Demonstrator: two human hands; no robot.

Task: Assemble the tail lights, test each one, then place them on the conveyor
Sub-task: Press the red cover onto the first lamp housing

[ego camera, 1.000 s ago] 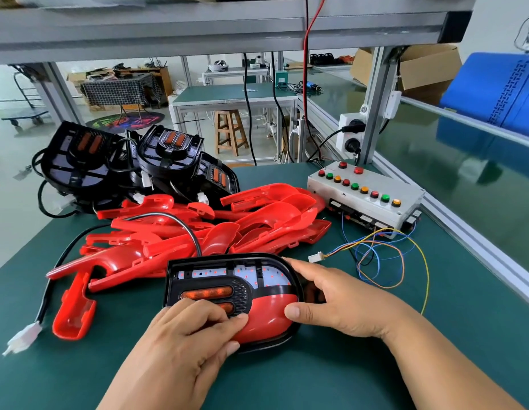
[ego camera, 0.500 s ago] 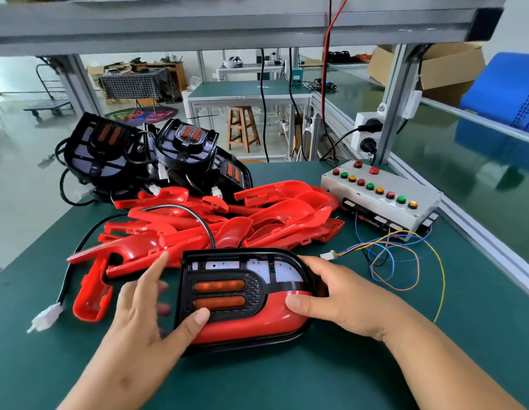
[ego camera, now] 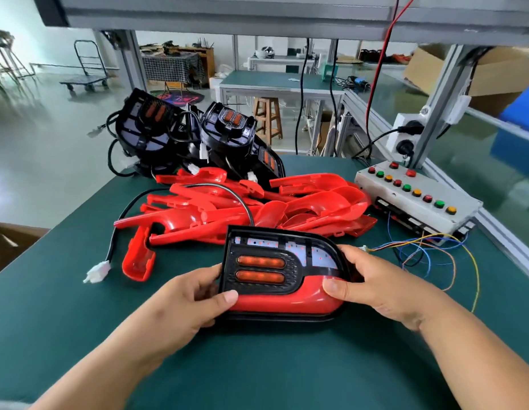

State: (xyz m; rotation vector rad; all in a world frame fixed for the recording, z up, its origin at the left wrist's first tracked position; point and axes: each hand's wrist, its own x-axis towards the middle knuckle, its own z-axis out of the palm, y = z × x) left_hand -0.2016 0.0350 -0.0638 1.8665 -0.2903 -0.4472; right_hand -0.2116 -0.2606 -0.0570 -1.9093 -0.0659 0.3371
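Tail light [ego camera: 275,273] sits near the front edge of the table [ego camera: 287,365], at its middle, gripped at both ends. The left hand [ego camera: 186,297] pinches its left end, thumb pressed on the lower left corner of the red lens [ego camera: 284,301] and fingers curled behind the black housing [ego camera: 287,236]. The right hand [ego camera: 378,285] wraps the rounded right end, its thumb on the lens and its fingers [ego camera: 350,257] hooked over the rim. Whether the underside rests on the table or is raised a little cannot be told.

This looks like the close of the assembly step: the lens lies across the lower part of the housing, and both thumbs bear on it as if seating it. No open gap shows along the visible seam, so the fit seems nearly or fully made.

Testing would come next. A black cable [ego camera: 130,202] runs from behind the housing to a white connector [ego camera: 97,270] lying towards the left edge of the table. The test box [ego camera: 417,199], with its rows of coloured buttons, stands at the right edge, and its loose coloured wires [ego camera: 429,250] end in a small white plug [ego camera: 363,248] just beside the right hand. One hand would have to let go, fetch the connector from the left and mate it with that plug while the other steadies the light.

Spare red lenses [ego camera: 301,202] are heaped behind, with more black housings [ego camera: 156,128] at the far left corner.
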